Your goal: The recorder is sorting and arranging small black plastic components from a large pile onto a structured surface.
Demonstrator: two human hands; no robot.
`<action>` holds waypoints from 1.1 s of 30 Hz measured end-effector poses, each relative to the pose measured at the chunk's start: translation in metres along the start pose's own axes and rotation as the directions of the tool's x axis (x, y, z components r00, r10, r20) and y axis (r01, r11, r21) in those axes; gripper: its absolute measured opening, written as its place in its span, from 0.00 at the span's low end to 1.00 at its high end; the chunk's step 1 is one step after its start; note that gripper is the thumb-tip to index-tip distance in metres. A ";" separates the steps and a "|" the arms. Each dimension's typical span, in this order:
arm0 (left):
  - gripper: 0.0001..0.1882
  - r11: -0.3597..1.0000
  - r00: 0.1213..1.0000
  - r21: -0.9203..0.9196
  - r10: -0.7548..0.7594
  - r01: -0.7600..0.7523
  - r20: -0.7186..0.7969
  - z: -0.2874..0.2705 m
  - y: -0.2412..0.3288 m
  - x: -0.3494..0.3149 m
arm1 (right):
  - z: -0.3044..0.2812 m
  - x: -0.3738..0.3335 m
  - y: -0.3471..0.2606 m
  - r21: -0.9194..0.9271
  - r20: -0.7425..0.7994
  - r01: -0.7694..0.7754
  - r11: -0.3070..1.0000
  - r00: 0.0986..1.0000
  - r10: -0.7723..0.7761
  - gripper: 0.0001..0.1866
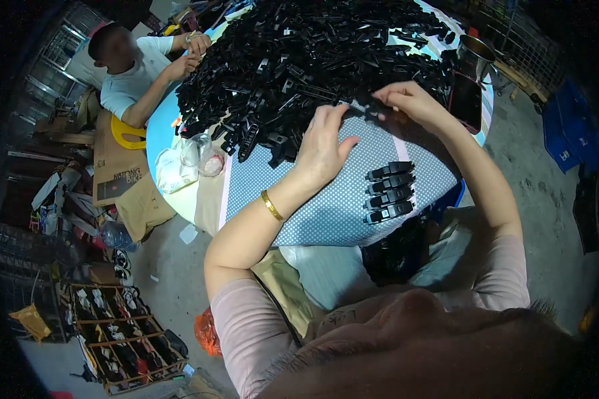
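A large heap of black plastic parts (299,60) covers the far side of a round table. At its near edge my left hand (321,147), a gold bangle on the wrist, lies with fingers stretched toward the parts and thumb spread. My right hand (412,105) hovers at the heap's edge to the right, fingers bent and slightly apart, with nothing visible held. Between the hands' fingertips lies a small greyish part (359,106), its shape hard to make out. Nearer me, a short column of similar black clip-like pieces (389,193) sits on the patterned grey cloth (313,213).
A phone (465,103) and a metal cup (475,56) stand at the table's right rim. Clear plastic packaging (196,156) lies at the left. Across the table at the far left, another person (130,73) has both hands by the heap. A shoe rack (130,336) stands lower left.
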State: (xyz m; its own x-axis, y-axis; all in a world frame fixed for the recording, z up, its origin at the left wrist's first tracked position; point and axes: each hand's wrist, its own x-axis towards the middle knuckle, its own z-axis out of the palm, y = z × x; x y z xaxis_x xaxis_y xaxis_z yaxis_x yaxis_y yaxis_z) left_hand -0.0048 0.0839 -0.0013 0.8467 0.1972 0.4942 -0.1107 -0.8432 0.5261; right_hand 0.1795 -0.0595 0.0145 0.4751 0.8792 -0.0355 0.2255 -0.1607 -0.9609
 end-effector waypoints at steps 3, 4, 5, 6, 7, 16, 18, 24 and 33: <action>0.22 0.969 0.965 0.124 0.229 -0.214 -0.125 -0.002 0.011 0.001 | 0.009 -0.020 0.013 0.246 0.229 -0.091 0.965 0.973 0.034 0.17; 0.22 0.936 0.944 0.145 0.328 -0.320 -0.032 -0.002 0.009 0.000 | 0.017 -0.032 0.002 0.256 0.256 -0.188 0.948 0.959 0.121 0.15; 0.21 0.892 0.906 0.157 0.419 -0.424 0.063 -0.001 0.006 -0.001 | 0.017 -0.033 0.008 0.095 0.324 -0.143 0.985 0.940 0.105 0.13; 0.18 0.901 0.898 0.058 0.420 -0.430 0.126 0.001 0.005 -0.002 | 0.016 -0.034 0.009 -0.043 0.316 0.012 0.999 0.949 0.003 0.12; 0.18 0.900 0.897 0.059 0.423 -0.432 0.129 0.004 0.004 -0.005 | 0.014 -0.035 0.010 -0.178 0.321 0.165 0.970 0.942 -0.101 0.11; 0.13 0.998 0.988 0.042 0.043 -0.049 0.146 0.004 0.013 -0.013 | 0.000 -0.013 0.022 -0.866 -0.114 0.175 0.468 0.842 -0.526 0.15; 0.13 0.992 0.977 0.006 0.126 -0.129 0.172 0.005 0.009 -0.010 | 0.001 -0.011 0.026 -0.898 -0.102 0.142 0.416 0.854 -0.511 0.14; 0.13 0.973 0.946 -0.066 0.230 -0.221 0.227 0.006 0.005 -0.009 | -0.002 -0.028 0.021 -0.796 -0.113 0.186 0.576 0.889 -0.444 0.13; 0.12 0.992 0.975 -0.069 0.117 -0.106 0.188 0.009 0.002 -0.011 | 0.030 -0.060 -0.004 -0.244 -0.015 0.167 0.955 0.984 -0.176 0.11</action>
State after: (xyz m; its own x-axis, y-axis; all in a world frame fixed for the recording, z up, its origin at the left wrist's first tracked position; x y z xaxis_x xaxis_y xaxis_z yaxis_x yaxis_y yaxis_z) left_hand -0.0094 0.0754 -0.0117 0.9104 -0.0003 0.4137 -0.2352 -0.8231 0.5169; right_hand 0.1248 -0.0988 0.0119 0.4410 0.8868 0.1379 0.5019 -0.1163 -0.8571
